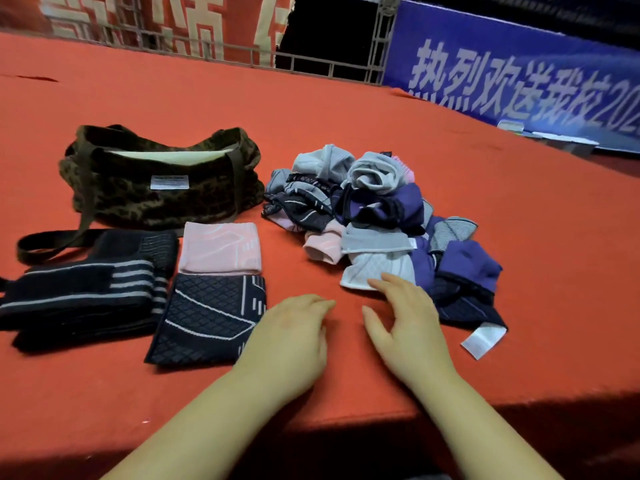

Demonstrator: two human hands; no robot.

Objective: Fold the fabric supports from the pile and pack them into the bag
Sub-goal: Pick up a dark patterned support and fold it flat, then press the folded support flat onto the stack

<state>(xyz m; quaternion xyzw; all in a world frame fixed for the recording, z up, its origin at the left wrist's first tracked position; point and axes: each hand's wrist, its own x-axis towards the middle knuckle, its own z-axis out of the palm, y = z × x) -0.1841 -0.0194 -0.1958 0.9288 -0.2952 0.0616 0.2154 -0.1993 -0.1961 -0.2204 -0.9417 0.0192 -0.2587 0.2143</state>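
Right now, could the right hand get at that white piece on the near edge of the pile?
Probably yes. The right hand hangs open beside the white support, its fingers already at the near edge. Nothing lies between them, and the left hand is off to the side.

A red cloth (311,126) covers the table. On it sits a camouflage bag (159,188) in dark green and brown, with a pale lining and a white label (169,181). In front lie a plain pink folded support (220,249), a navy one with a diamond weave and white lines (207,320), and a black one with grey stripes (79,292). The pile (381,223) mixes grey, purple, pink, white and dark navy pieces. Behind hang a blue banner with white characters (512,74) and a red one with cream characters (166,26).
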